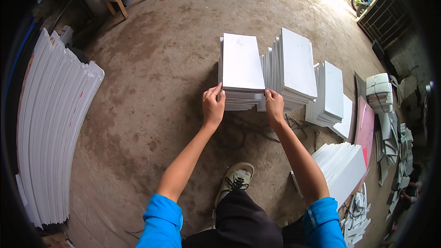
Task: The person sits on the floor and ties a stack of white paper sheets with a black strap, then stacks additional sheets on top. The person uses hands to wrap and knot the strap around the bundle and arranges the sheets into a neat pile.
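A stack of white rectangular boards (242, 59) stands on the floor ahead of me. My left hand (214, 105) grips the near left corner of the top board, its fingers along the side edge and the thumb at the front. At the near right corner, my right hand (274, 104) pinches the edge between thumb and bent fingers. The top board lies about level over the others, and whether it is lifted off them I cannot tell. Close on the right stands a taller stack of white boards (297, 64).
More white board stacks (331, 89) continue to the right, with a slanted stack (341, 170) near my right forearm. Dark straps (257, 131) lie on the floor by my foot. Tall white sheets (57, 124) lean at left. A wooden bench (120, 0) stands at the far left.
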The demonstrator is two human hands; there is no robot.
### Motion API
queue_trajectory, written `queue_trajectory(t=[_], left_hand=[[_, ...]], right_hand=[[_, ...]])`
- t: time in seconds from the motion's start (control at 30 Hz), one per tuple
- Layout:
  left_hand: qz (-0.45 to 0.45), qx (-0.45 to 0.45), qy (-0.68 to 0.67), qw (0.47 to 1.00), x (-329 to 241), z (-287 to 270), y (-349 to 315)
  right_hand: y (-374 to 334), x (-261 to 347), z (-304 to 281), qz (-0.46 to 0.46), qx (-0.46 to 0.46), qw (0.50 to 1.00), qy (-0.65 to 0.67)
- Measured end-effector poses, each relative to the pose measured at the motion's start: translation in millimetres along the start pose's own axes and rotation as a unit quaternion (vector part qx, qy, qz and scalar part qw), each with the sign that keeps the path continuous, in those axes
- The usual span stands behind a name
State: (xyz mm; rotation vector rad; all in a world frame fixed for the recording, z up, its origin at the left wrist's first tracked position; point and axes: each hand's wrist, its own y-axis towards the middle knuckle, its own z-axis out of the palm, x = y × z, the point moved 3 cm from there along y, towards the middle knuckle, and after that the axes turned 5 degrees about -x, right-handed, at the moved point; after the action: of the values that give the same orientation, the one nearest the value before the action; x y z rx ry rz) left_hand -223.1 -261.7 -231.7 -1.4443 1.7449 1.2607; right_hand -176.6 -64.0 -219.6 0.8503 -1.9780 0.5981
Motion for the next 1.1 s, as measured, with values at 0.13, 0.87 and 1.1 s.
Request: queue_trajectory(t=[0.13,0.87,1.1], left_hand=[[-0.005,0.039,0.022,0.999,11.6,11.0,-1.3],[-0.154,0.083,-0.096,0.980,51.6,7.4,26.1],[-0.353,0.209,-0.452,0.792,-1.6,-6.2,20.2]], right_hand=[[17.3,-37.1,9.0,-0.014,0.037,0.999,-0.030],[26.6,2.5,37.4,0.183,0.156,0.943,0.229],[-13.5,48.3,-14.8,0.125,0.162,0.939,0.276]])
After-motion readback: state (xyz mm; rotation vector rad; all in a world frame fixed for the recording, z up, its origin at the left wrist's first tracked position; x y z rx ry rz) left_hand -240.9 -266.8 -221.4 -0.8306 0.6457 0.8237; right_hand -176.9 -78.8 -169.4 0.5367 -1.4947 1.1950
